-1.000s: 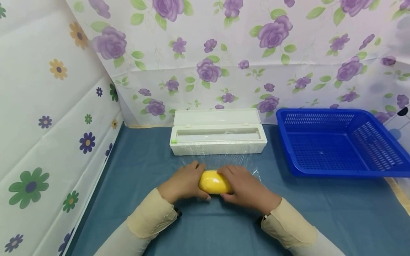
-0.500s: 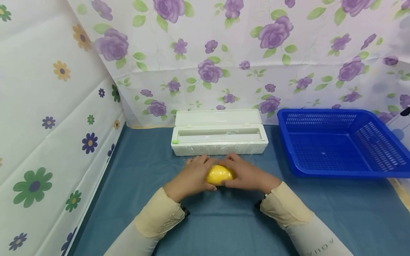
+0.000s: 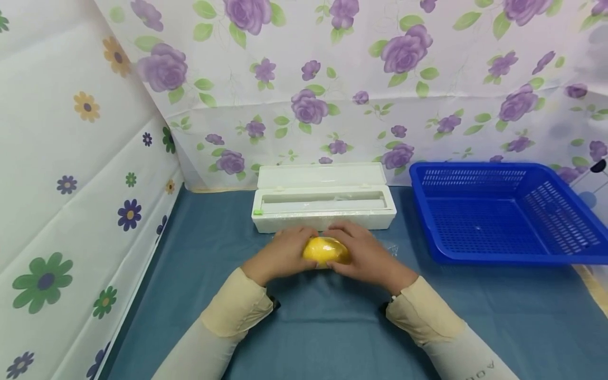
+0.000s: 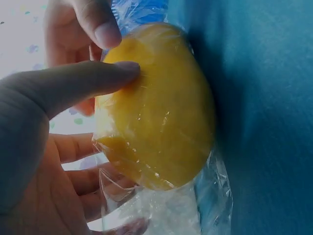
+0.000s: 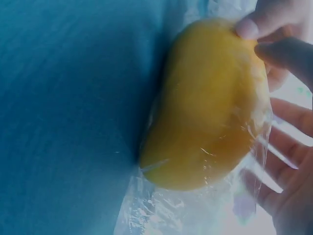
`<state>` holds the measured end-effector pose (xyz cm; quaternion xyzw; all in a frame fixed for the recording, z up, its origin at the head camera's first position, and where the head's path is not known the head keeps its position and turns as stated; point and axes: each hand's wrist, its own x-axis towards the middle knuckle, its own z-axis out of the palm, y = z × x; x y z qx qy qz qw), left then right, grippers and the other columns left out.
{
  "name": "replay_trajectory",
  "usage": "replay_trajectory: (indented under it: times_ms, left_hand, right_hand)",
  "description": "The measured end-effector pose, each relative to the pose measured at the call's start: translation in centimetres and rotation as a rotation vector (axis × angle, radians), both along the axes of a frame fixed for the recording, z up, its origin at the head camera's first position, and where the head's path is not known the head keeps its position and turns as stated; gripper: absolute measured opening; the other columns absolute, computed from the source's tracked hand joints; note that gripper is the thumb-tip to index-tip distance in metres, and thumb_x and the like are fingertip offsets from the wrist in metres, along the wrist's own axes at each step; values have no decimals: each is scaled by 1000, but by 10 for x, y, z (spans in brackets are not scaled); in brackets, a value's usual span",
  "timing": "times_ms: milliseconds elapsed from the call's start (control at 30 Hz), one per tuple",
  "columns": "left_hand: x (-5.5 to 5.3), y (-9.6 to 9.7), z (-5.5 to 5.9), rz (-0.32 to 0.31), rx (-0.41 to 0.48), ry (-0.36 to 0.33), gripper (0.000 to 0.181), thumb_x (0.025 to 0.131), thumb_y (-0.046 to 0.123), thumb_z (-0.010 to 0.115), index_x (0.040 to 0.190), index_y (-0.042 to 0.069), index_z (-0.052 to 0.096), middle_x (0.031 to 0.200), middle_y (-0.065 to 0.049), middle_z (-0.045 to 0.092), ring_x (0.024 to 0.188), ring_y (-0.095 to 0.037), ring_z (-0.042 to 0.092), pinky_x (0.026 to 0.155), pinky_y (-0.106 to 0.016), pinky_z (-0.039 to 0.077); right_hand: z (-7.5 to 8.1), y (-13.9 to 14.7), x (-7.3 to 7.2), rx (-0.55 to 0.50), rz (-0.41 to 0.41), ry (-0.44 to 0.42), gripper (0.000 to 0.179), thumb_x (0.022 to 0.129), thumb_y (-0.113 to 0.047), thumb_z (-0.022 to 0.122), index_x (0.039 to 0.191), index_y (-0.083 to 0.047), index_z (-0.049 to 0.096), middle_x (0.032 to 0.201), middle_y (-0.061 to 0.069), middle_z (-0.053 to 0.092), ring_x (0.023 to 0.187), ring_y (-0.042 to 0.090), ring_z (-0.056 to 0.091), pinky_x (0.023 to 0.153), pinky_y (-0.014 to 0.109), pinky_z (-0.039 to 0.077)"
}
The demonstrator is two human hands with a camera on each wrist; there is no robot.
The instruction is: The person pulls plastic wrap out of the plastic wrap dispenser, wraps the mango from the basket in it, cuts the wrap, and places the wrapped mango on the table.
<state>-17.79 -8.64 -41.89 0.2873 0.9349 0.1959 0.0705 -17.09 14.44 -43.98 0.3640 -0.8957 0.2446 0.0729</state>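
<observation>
A yellow mango, wrapped in shiny cling film, is held between both hands just in front of a white film dispenser box. My left hand grips its left end, the thumb lying across the near side. At the other end my right hand grips it with thumb and fingers. Loose film trails past both ends of the mango in the wrist views. The box lid stands up at the back, and the film roll shows inside. My fingers hide the far side of the mango.
A blue plastic basket stands at the back right of the blue-green tablecloth. Behind the table hangs a flowered curtain, and another flowered sheet runs along the left side.
Both hands have moved forward to the box, turning the mango over on the way. The stretch of film between mango and box has shortened and is now mostly behind the hands.
</observation>
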Motion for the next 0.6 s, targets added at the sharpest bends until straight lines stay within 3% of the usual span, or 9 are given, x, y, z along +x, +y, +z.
replay_trajectory:
  times_ms: [167,400,600]
  left_hand:
    - [-6,0,0,11,6,29,52,84,37,77,129,13,65,126,-8,58,105,-23,54,88,-43,43]
    - [-8,1,-3,33,16,67,54,91,37,72,137,13,60,129,-11,54,116,-27,52,97,-47,42]
    - [-4,5,-11,50,57,218,57,85,34,80,134,14,60,129,-10,57,117,-29,54,101,-51,43]
  right_hand:
    - [-3,-2,-2,0,12,98,49,84,-27,83,128,-14,64,127,7,62,118,27,58,104,49,47]
    - [-6,-2,-11,2,-45,15,42,90,-27,78,126,-11,62,125,7,65,115,26,60,103,46,48]
    - [-5,-1,-18,12,-49,47,41,91,-28,76,125,-9,61,125,10,67,116,30,61,103,50,46]
